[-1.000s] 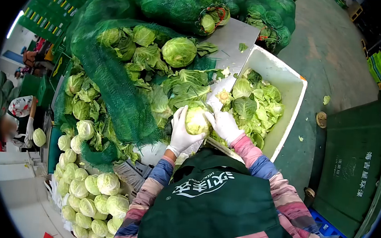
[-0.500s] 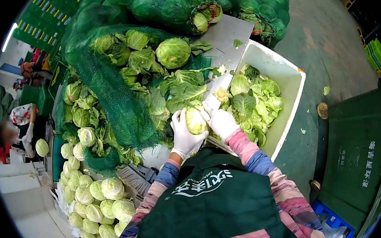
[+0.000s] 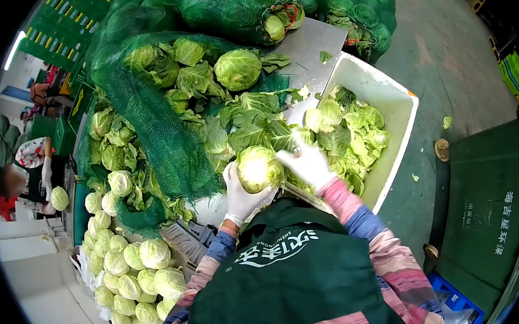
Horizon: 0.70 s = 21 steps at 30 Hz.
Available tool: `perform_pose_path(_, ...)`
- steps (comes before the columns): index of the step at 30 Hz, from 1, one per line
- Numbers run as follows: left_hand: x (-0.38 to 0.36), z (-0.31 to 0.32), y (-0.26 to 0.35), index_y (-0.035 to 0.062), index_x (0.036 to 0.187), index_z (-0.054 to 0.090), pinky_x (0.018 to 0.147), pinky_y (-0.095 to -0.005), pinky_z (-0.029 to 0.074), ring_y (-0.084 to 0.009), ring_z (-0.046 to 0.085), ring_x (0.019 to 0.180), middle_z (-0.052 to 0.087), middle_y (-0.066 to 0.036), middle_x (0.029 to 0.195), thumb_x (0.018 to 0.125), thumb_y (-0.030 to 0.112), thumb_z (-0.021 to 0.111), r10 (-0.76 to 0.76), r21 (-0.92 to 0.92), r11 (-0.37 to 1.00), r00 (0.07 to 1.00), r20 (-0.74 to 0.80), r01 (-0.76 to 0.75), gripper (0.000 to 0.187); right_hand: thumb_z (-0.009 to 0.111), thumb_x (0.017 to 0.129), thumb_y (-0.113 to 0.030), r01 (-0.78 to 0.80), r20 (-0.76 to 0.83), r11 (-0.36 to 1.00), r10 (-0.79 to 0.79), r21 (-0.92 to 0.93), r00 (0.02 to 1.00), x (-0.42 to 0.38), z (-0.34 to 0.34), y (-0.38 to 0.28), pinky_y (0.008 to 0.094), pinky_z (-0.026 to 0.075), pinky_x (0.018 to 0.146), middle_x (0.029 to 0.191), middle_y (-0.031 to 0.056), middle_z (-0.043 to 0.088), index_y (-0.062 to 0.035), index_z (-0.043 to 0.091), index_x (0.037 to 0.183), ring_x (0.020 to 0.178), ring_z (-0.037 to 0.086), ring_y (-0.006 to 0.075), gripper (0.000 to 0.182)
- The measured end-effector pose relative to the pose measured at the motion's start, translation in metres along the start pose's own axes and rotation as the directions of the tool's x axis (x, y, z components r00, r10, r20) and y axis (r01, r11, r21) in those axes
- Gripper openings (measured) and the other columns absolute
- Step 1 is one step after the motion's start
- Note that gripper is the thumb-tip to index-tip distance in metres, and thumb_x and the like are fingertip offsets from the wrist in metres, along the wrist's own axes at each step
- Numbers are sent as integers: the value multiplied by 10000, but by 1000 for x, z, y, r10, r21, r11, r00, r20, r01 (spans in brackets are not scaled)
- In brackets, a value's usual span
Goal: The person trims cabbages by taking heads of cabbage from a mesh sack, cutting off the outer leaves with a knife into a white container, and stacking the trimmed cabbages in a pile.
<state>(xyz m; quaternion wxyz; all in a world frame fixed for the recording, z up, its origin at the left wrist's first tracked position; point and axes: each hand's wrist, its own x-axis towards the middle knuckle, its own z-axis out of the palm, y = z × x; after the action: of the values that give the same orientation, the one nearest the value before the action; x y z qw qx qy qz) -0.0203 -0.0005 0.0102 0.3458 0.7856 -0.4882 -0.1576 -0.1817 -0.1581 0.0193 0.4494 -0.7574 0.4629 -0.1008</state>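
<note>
My gloved left hand (image 3: 241, 198) is wrapped round the lower left side of a cabbage (image 3: 259, 169), whose pale cut base faces up. Just right of that cabbage is my gloved right hand (image 3: 308, 163), blurred by motion, with some fingers spread; whether it holds anything is not clear. Loose outer leaves (image 3: 253, 122) lie on the metal table (image 3: 308, 50) above the cabbage. Beside my right hand a white foam box (image 3: 395, 142) holds many torn leaves (image 3: 359, 139).
Green net sacks (image 3: 217, 6) of cabbages stand at the back, one spilling open at the left. Trimmed cabbages (image 3: 132, 274) are heaped at the lower left near a grey brush (image 3: 186, 241). A large green bin (image 3: 481, 216) stands right. A co-worker (image 3: 33, 171) is at far left.
The cabbage in my left hand has turned so its pale base shows upward. My right hand has moved right, off the cabbage, and its fingers have opened out.
</note>
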Motion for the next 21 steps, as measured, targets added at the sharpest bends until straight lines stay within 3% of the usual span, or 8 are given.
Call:
perform_pose_path(2, 2, 2, 7, -42, 1355, 297, 1059, -425, 350, -382, 384, 1228, 322, -236, 1321, 564, 268, 866, -6, -16, 1000, 1000, 9, 6, 1022, 582, 793, -637, 45, 75, 988, -34, -146, 997, -15, 17, -31, 406, 511, 817, 1122, 210, 574, -78, 366, 1439, 952, 635, 352, 881)
perform_pose_path(5, 3, 0, 0, -45, 1348, 311, 1055, -421, 353, -381, 388, 1231, 333, -235, 1316, 563, 273, 870, 2, -17, 1000, 1000, -5, -2, 1014, 668, 783, -431, 125, -42, 992, -124, 10, 991, -12, 34, -16, 414, 506, 784, 1032, 163, 600, -93, 570, 1253, 907, 630, 349, 587)
perform_pose_path(9, 3, -7, -19, -57, 1340, 342, 1065, -413, 349, -368, 404, 1233, 357, -222, 1319, 563, 288, 871, 35, -16, 999, 999, 18, -34, 1002, 676, 753, -208, 189, -160, 973, -167, 131, 973, 6, 42, 20, 360, 523, 688, 811, 155, 647, -51, 624, 1046, 756, 654, 297, 336)
perform_pose_path(13, 7, -14, -48, -74, 1390, 308, 1047, -385, 388, -338, 450, 1217, 379, -218, 1312, 592, 314, 876, -38, -54, 998, 995, 94, 44, 1053, 699, 765, -204, -147, -148, 982, 129, -121, 980, 25, 25, 82, 408, 535, 734, 881, 189, 661, -49, 617, 1060, 840, 667, 325, 343)
perform_pose_path(15, 2, -16, -56, -73, 1418, 285, 961, -352, 468, -288, 506, 1165, 389, -202, 1306, 624, 324, 873, -255, -257, 908, 923, 288, 331, 1065, 703, 805, -259, -223, -192, 931, 172, -289, 966, 24, 7, 89, 419, 538, 756, 999, 208, 617, -56, 569, 1160, 880, 662, 343, 430)
perform_pose_path(17, 1, -18, -50, -61, 1440, 267, 882, -326, 521, -249, 543, 1111, 387, -185, 1312, 634, 289, 880, -311, -331, 843, 885, 346, 425, 1071, 675, 840, -406, -225, -283, 902, 122, -369, 951, 19, -12, 70, 423, 539, 764, 1171, 229, 536, -98, 494, 1296, 897, 648, 376, 579)
perform_pose_path(19, 9, -16, -37, -11, 1459, 270, 886, -338, 529, -256, 541, 1123, 396, -171, 1305, 628, 215, 879, -134, -306, 924, 942, 307, 231, 1055, 595, 886, -465, -106, -278, 969, 41, -223, 960, 23, -16, 48, 407, 533, 766, 1166, 216, 566, -114, 503, 1303, 883, 648, 364, 554)
perform_pose_path(21, 24, -20, -9, 89, 1495, 232, 951, -338, 495, -282, 494, 1224, 396, -199, 1400, 660, 126, 831, -79, -430, 875, 941, 328, 223, 1028, 513, 925, -492, 51, -147, 991, -33, 120, 989, 22, -7, 21, 407, 519, 759, 904, 188, 674, -121, 561, 1282, 852, 660, 352, 517)
